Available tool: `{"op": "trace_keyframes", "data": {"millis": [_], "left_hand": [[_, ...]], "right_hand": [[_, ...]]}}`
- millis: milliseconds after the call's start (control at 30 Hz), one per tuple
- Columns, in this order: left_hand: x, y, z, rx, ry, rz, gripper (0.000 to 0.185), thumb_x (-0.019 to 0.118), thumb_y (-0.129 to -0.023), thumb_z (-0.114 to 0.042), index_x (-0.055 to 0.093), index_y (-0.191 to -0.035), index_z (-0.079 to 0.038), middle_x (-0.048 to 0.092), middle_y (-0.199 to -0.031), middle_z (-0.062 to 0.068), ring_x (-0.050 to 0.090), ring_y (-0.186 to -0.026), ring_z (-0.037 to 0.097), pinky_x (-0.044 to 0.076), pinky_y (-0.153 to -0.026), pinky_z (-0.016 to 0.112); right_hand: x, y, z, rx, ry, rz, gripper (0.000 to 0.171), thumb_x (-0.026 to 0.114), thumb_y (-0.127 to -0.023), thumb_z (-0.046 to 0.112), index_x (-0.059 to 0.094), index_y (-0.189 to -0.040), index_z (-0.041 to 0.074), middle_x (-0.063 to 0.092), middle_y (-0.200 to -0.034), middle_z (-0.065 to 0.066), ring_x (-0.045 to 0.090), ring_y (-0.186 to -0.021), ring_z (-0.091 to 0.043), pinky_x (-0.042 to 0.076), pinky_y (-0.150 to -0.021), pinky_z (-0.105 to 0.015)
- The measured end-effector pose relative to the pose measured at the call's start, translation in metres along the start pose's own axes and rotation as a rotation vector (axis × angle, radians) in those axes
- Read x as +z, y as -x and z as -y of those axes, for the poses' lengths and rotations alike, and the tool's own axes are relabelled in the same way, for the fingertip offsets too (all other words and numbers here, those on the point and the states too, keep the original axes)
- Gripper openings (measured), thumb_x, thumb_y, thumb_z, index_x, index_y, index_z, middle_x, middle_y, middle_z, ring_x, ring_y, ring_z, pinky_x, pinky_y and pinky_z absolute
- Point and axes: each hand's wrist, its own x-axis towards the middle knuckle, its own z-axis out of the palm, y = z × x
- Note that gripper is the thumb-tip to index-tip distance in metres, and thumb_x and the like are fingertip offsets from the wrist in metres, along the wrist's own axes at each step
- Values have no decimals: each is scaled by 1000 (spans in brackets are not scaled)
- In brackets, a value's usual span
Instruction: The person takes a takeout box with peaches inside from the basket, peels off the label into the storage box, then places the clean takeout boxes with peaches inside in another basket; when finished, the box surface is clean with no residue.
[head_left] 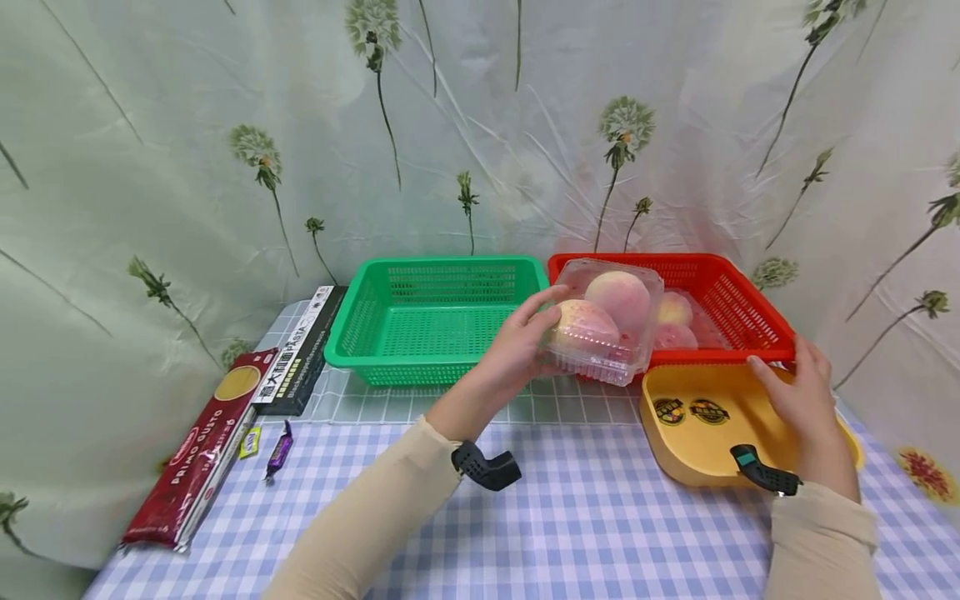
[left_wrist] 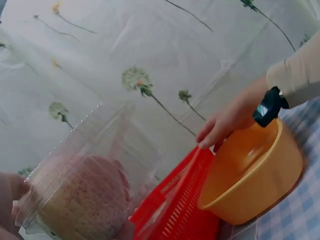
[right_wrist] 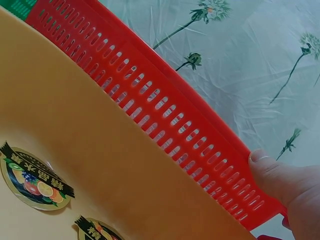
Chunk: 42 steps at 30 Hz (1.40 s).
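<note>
My left hand (head_left: 517, 342) grips the left side of a clear plastic box of peaches (head_left: 603, 321), tilted above the front left of the red basket (head_left: 735, 296). Two pink and yellow peaches show through its lid; the left wrist view shows the box (left_wrist: 85, 190) from close up. At the basket's front right corner, my right hand (head_left: 806, 392) holds the rim. In the right wrist view the thumb (right_wrist: 262, 162) lies over that rim. More peaches (head_left: 675, 321) in clear plastic lie inside the basket, partly hidden behind the held box.
A yellow basin (head_left: 720, 450) with round fruit stickers stands in front of the red basket. To its left is a green basket (head_left: 435, 375). A black pasta box (head_left: 300, 350), a red pasta packet (head_left: 202, 450) and two small wrapped sweets (head_left: 279, 451) lie at the left.
</note>
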Motion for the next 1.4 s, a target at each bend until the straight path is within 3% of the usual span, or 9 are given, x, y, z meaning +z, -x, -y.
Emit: {"op": "trace_keyframes", "data": {"millis": [200, 367, 633, 767, 900, 1100, 1267, 1400], "left_hand": [[24, -31, 4, 4, -38, -101, 37, 52, -103, -31, 54, -139, -38, 52, -142, 1, 53, -119, 27, 54, -95, 57], [41, -52, 13, 21, -73, -213, 37, 52, -103, -30, 54, -140, -35, 54, -139, 3, 54, -114, 24, 54, -94, 56], [67, -75, 20, 9, -180, -337, 37, 52, -102, -32, 54, -140, -35, 56, -137, 2, 55, -110, 19, 56, -93, 49], [74, -84, 24, 16, -294, -386, 38, 52, -102, -28, 54, -139, -34, 52, -144, 3, 51, -122, 20, 52, -101, 45], [78, -90, 27, 18, -442, -406, 39, 53, -102, -25, 53, -141, -31, 45, -147, 4, 43, -132, 20, 47, -106, 39], [81, -93, 27, -10, -513, -379, 41, 54, -102, -25, 50, -143, -28, 43, -145, 6, 42, -128, 19, 53, -96, 33], [79, -93, 28, -63, -451, -352, 44, 53, -99, -10, 50, -141, -21, 49, -141, 8, 47, -120, 22, 52, -93, 34], [75, -94, 28, -134, -352, -329, 46, 55, -95, -2, 50, -140, -14, 53, -140, 9, 52, -119, 24, 51, -100, 39]], "right_hand": [[-1, -1, -1, 10, 3, -8, 88, 47, -101, 46, -4, -159, 3, -10, -162, -32, 5, -143, -63, 12, -110, -79], [-1, -2, 1, 14, -7, -6, 89, 47, -101, 47, -4, -159, 3, -10, -162, -32, 6, -143, -63, 12, -110, -79], [-4, -1, 1, 10, 18, 2, 88, 45, -102, 46, -5, -158, 1, -11, -161, -34, 3, -142, -64, 10, -110, -79], [-3, -2, 0, 1, 25, -5, 88, 46, -102, 45, -4, -158, 0, -10, -161, -35, 5, -142, -64, 8, -110, -79], [0, -3, -1, 9, 13, -7, 89, 47, -101, 46, -5, -158, 1, -10, -161, -34, 7, -142, -64, 9, -111, -79], [0, -1, 0, 6, -7, -8, 89, 47, -101, 47, -4, -159, 2, -10, -162, -33, 6, -142, -63, 10, -111, -78], [1, -1, 1, 13, -5, -6, 89, 47, -101, 47, -5, -159, 3, -10, -162, -33, 5, -142, -64, 11, -111, -79], [0, -1, 1, 23, -3, -8, 89, 47, -101, 47, -5, -159, 4, -11, -162, -32, 3, -142, -64, 10, -110, -79]]}}
